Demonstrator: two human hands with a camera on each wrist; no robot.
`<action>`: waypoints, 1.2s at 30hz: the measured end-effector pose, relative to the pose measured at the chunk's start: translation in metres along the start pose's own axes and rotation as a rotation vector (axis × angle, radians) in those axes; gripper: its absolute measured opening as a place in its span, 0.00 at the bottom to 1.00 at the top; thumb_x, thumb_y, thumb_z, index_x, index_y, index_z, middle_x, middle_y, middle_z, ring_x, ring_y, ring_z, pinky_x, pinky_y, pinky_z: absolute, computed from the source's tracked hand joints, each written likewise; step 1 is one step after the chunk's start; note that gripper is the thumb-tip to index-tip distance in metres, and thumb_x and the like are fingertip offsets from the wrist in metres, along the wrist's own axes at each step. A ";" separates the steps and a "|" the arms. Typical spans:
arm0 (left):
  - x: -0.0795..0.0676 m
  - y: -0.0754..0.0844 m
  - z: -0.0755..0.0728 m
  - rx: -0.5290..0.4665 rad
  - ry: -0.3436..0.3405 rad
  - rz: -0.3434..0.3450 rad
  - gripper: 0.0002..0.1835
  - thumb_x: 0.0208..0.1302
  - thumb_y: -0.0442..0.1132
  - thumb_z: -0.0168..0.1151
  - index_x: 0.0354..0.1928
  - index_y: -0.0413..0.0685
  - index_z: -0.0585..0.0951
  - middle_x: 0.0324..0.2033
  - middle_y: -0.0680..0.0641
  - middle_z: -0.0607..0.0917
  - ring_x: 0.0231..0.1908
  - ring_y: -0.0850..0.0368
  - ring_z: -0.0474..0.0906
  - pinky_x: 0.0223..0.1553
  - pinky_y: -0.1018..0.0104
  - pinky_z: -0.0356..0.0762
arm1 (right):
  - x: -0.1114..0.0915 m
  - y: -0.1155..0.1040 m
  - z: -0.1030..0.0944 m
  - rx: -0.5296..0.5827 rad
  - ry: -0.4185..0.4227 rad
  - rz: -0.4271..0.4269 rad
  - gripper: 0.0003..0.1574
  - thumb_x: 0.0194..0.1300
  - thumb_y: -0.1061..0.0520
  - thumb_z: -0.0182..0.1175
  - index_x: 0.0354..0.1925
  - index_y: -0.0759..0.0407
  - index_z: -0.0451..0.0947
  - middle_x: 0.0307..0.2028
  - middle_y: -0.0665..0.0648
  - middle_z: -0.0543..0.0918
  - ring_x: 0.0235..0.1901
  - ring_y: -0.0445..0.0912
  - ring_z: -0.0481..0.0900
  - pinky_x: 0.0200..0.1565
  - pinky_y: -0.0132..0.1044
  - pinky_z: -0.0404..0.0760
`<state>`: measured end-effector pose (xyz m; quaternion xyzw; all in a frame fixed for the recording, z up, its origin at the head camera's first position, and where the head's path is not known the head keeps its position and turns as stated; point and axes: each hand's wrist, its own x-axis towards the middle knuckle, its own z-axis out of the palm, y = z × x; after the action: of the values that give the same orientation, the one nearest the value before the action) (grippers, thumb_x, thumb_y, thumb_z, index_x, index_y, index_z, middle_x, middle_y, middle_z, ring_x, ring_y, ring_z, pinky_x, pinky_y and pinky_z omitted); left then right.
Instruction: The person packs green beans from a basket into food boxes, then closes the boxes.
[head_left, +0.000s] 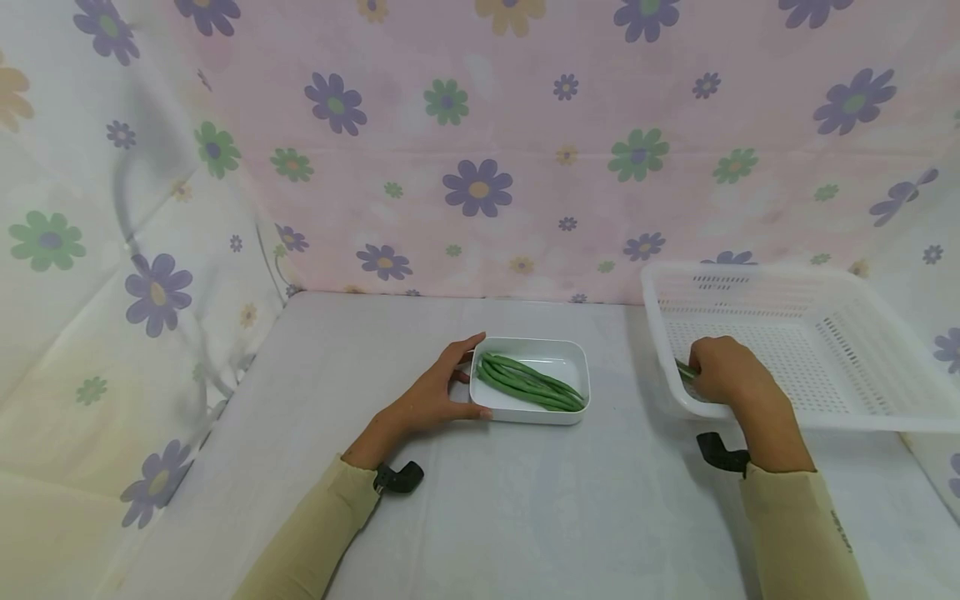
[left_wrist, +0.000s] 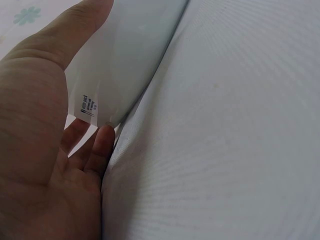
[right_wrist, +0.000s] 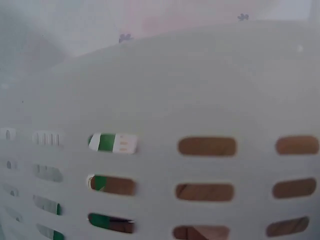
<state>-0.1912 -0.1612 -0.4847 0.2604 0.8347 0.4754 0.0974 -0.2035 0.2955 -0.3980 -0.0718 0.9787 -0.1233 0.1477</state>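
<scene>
Two bare hands are shown above a table spread with a white cloth [head_left: 555, 517]. By the left hand [head_left: 426, 400], one white rectangular dish [head_left: 572, 360] is held at its left end, the thumb set against the near side and the fingers spread around to the far left corner. By the right hand [head_left: 729, 372], curled just inside the left near corner of one white perforated plastic basket [head_left: 900, 354], green beans [head_left: 684, 371] are pinched; how many cannot be told.

A wide strip of cloth is left between the dish's right edge and the basket's left rim, and a broader stretch between the dish and the near side. The table's far edge is bordered by a flowered fabric backdrop [head_left: 525, 108], near which the basket's far rim is placed; its right end is reached by the picture's edge.

Inside the dish, one bundle of long green beans [head_left: 528, 385] is laid slantwise, several overlapping too closely to be counted, with bare white floor shown beyond. Two black wrist mounts [head_left: 401, 477] are worn, one at each sleeve.
</scene>
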 end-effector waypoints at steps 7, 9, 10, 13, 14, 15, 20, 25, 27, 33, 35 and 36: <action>0.000 0.000 0.000 -0.026 0.005 0.002 0.65 0.53 0.46 0.87 0.86 0.63 0.52 0.77 0.49 0.64 0.60 0.49 0.76 0.65 0.47 0.74 | -0.004 0.000 -0.003 0.032 0.033 0.008 0.13 0.60 0.68 0.64 0.44 0.74 0.84 0.35 0.65 0.86 0.32 0.56 0.81 0.36 0.52 0.82; 0.000 0.000 0.001 -0.031 0.005 0.004 0.65 0.53 0.45 0.87 0.86 0.63 0.52 0.77 0.48 0.64 0.61 0.47 0.76 0.66 0.45 0.74 | -0.006 0.001 -0.004 0.038 0.055 -0.006 0.14 0.59 0.68 0.64 0.44 0.74 0.84 0.34 0.64 0.86 0.32 0.56 0.80 0.35 0.51 0.82; 0.000 0.000 0.001 -0.032 0.005 0.004 0.65 0.54 0.44 0.87 0.86 0.63 0.51 0.77 0.47 0.64 0.61 0.46 0.76 0.66 0.44 0.74 | -0.007 0.001 -0.005 0.041 0.066 -0.014 0.14 0.59 0.67 0.64 0.44 0.74 0.84 0.34 0.64 0.86 0.32 0.55 0.80 0.35 0.51 0.82; 0.000 0.003 0.002 -0.026 0.007 -0.003 0.65 0.54 0.42 0.86 0.86 0.62 0.50 0.78 0.43 0.63 0.61 0.43 0.76 0.66 0.42 0.73 | -0.010 0.002 -0.008 0.040 0.103 -0.039 0.14 0.59 0.67 0.64 0.43 0.74 0.84 0.35 0.64 0.87 0.32 0.56 0.80 0.37 0.54 0.81; 0.000 0.004 0.003 -0.026 0.007 -0.004 0.65 0.54 0.41 0.86 0.86 0.61 0.50 0.78 0.42 0.63 0.61 0.41 0.76 0.66 0.41 0.72 | -0.011 0.002 -0.010 0.037 0.113 -0.044 0.14 0.59 0.67 0.63 0.44 0.73 0.84 0.36 0.65 0.87 0.33 0.56 0.80 0.38 0.55 0.81; 0.000 0.007 0.003 -0.027 0.006 -0.005 0.65 0.55 0.40 0.86 0.86 0.60 0.50 0.78 0.40 0.63 0.61 0.40 0.76 0.66 0.41 0.72 | -0.012 0.002 -0.011 0.036 0.120 -0.047 0.14 0.59 0.67 0.63 0.44 0.73 0.84 0.36 0.65 0.87 0.33 0.56 0.80 0.39 0.56 0.81; -0.005 0.029 -0.002 -0.035 -0.002 0.001 0.63 0.56 0.38 0.85 0.86 0.55 0.52 0.76 0.35 0.63 0.61 0.38 0.75 0.66 0.41 0.73 | -0.017 -0.001 -0.018 0.033 0.142 -0.059 0.14 0.61 0.67 0.62 0.45 0.73 0.83 0.37 0.66 0.86 0.35 0.58 0.80 0.41 0.59 0.81; -0.008 0.041 -0.005 -0.029 0.003 0.019 0.61 0.56 0.37 0.84 0.85 0.51 0.53 0.75 0.35 0.65 0.61 0.39 0.76 0.65 0.44 0.75 | -0.024 -0.006 -0.026 0.038 0.176 -0.082 0.13 0.62 0.68 0.61 0.45 0.73 0.82 0.36 0.64 0.85 0.35 0.57 0.80 0.40 0.57 0.80; -0.008 0.041 -0.005 -0.029 0.006 0.020 0.61 0.56 0.37 0.84 0.85 0.51 0.53 0.75 0.35 0.65 0.60 0.39 0.76 0.65 0.44 0.74 | -0.027 -0.008 -0.029 0.040 0.194 -0.091 0.14 0.62 0.68 0.59 0.46 0.73 0.82 0.37 0.64 0.85 0.36 0.57 0.80 0.40 0.56 0.80; -0.007 0.040 -0.005 -0.034 0.005 0.014 0.62 0.55 0.37 0.85 0.85 0.53 0.53 0.75 0.35 0.65 0.61 0.38 0.75 0.66 0.41 0.73 | -0.034 -0.016 -0.033 0.055 0.261 -0.117 0.17 0.64 0.68 0.58 0.50 0.74 0.82 0.38 0.66 0.84 0.36 0.57 0.79 0.40 0.56 0.79; -0.007 0.040 -0.005 -0.036 0.004 0.015 0.62 0.56 0.37 0.85 0.85 0.53 0.53 0.75 0.35 0.65 0.61 0.38 0.75 0.66 0.41 0.73 | -0.037 -0.018 -0.035 0.052 0.289 -0.132 0.17 0.63 0.68 0.58 0.50 0.73 0.82 0.37 0.65 0.84 0.35 0.56 0.78 0.39 0.56 0.79; -0.007 0.040 -0.005 -0.036 0.004 0.015 0.62 0.56 0.37 0.85 0.85 0.53 0.53 0.75 0.35 0.65 0.61 0.38 0.75 0.66 0.41 0.73 | -0.037 -0.019 -0.035 0.050 0.305 -0.139 0.17 0.63 0.68 0.58 0.49 0.73 0.82 0.37 0.65 0.84 0.35 0.56 0.78 0.39 0.56 0.79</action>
<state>-0.1740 -0.1524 -0.4489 0.2639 0.8243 0.4913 0.0971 -0.1769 0.2917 -0.3502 -0.1162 0.9790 -0.1672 -0.0095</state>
